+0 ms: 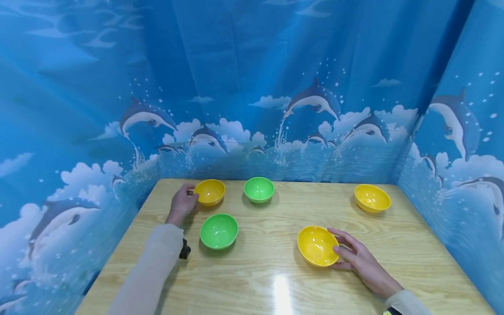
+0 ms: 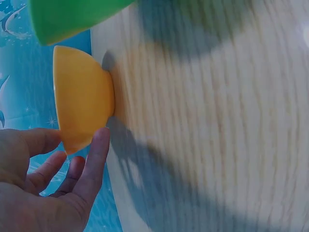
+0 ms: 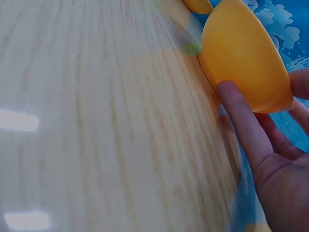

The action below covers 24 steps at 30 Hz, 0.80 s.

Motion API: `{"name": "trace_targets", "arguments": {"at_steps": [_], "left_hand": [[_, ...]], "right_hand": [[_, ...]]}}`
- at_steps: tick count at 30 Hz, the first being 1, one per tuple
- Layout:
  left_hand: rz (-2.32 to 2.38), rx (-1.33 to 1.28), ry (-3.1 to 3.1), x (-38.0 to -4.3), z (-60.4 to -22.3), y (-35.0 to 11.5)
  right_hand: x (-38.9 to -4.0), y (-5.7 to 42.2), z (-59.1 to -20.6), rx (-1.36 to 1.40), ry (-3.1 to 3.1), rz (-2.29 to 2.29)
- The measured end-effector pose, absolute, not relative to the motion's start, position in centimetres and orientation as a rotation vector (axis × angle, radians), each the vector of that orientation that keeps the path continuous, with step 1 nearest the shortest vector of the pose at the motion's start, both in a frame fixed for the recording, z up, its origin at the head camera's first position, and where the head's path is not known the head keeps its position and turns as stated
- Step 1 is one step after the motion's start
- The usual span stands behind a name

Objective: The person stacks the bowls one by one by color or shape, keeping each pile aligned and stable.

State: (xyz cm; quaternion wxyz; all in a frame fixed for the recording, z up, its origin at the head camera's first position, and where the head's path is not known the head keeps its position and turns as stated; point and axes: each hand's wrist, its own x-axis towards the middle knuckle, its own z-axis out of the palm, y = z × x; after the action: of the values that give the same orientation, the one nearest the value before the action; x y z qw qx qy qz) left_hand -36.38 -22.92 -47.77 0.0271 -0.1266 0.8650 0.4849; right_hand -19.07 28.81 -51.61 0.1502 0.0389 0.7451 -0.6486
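Note:
At the back left of the table, my left hand [image 1: 183, 204] grips the left side of a yellow bowl [image 1: 210, 192]. In the left wrist view one of its fingertips [image 2: 101, 136] lies low by that bowl's base, another digit at the rim. Toward the front right, my right hand [image 1: 363, 261] holds a second yellow bowl [image 1: 316, 246] by its right side, thumb at the rim. The right wrist view has a long finger [image 3: 241, 116] against this bowl's outer wall near the base. Both bowls face upward with nothing inside.
A green bowl [image 1: 219, 232] stands in front of the left yellow bowl, and another green bowl [image 1: 258, 190] to its right. A third yellow bowl [image 1: 372, 198] sits at the back right. Blue dolphin-print curtains [image 1: 244, 87] enclose the wooden table [image 1: 271, 227] at back and sides.

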Motion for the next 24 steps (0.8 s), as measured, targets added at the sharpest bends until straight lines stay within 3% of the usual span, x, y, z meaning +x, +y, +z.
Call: {"name": "trace_targets", "arguments": {"at_steps": [24], "left_hand": [[1.915,-0.518,2.246,-36.5,-49.0,-22.9]], "right_hand": [[-19.1,28.6,-51.7,0.136,2.144,-1.859]]}}
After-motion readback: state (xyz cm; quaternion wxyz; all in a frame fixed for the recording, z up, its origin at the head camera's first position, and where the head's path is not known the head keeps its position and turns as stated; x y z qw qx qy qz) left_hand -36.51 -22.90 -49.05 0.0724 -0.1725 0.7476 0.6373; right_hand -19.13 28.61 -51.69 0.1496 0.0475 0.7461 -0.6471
